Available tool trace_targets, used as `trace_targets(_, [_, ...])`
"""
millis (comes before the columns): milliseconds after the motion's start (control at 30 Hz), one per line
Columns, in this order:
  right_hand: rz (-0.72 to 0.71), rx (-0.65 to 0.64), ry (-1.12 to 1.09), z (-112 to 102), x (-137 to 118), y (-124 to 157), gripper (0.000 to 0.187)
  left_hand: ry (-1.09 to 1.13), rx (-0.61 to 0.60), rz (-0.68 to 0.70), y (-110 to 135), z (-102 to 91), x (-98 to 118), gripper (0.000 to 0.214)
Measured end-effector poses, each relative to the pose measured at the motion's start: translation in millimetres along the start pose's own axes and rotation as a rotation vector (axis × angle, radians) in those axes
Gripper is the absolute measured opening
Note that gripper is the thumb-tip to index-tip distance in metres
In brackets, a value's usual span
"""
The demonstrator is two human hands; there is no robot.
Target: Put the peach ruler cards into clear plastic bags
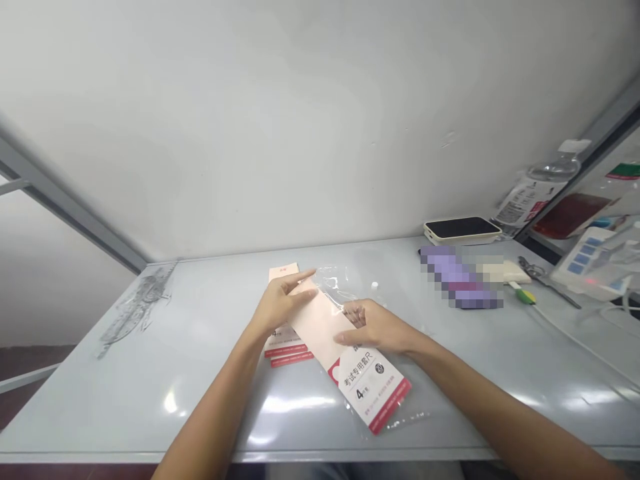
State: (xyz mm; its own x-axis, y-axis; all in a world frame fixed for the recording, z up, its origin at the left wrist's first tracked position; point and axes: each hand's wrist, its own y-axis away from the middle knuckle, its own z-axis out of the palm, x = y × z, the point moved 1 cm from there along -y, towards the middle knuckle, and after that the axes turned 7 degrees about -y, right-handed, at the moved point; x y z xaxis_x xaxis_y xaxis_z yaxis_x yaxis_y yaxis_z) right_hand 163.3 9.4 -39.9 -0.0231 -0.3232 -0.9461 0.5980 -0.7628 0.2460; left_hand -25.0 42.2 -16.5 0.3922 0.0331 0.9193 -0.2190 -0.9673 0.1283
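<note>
A printed card (355,370) lies slanted at the centre of the frame, its red-edged end toward the lower right, with a clear plastic sleeve (336,279) along it; whether the card is fully inside is unclear. The left hand (283,300) grips its upper end, thumb on the face; the right hand (377,327) pinches its right edge, thumb on top. Similar cards (285,351) lie partly beneath the left hand. Clear rulers (137,303) sit toward the left of the grey table (210,320). A pixelated purple object (453,273), a phone (463,229) and a bottle (543,183) occupy the right side.
</note>
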Motion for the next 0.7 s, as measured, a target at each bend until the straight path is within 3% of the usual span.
trace_targets(167, [-0.05,-0.009,0.052,0,0,1,0.025,-0.099,-0.187,-0.077,0,-4.0,-3,0.038])
trace_targets(233, [-0.052,-0.029,0.074,1,0,1,0.028,-0.143,-0.209,-0.096,0,-1.3,-7,0.035])
trace_targets(367, [-0.045,-0.037,0.085,1,0,0,0.03,-0.3,-0.012,-0.077,-2,7.7,-12,0.037])
trace_targets(500, [0.002,-0.027,0.048,1,3,0,0.035,-0.47,0.206,0.063,-3,13.9,-16,0.04])
trace_targets(600, [0.02,-0.025,0.025,0,5,-1,0.036,-0.522,0.236,0.134,-3,13.7,-16,0.041])
trace_targets(700, [0.028,-0.007,0.024,-2,5,-1,0.036,-0.477,0.164,0.179,-1,11.4,-10,0.035])
